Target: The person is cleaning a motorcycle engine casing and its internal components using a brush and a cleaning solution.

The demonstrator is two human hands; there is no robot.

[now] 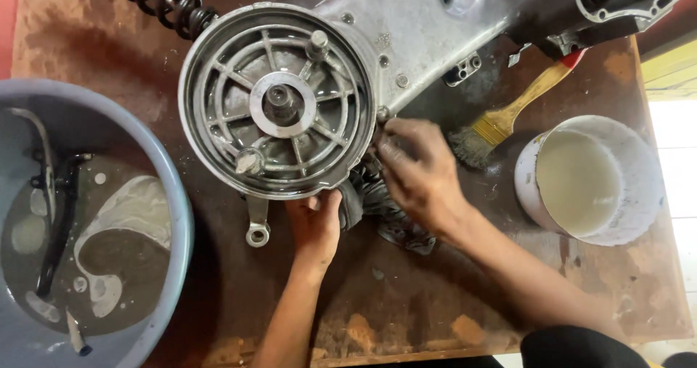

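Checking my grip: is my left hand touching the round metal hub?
Touching. Head view shows the left hand fingers pressed against the hub's lower rim.

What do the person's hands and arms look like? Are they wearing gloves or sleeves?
No gloves: both the left hand and the right hand are bare and look smudged with grime. The forearms are bare too, with no watch or rings showing. A bit of dark clothing shows near the right elbow.

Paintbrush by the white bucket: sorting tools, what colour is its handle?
Yellow handle with a red tip, paintbrush, head view.
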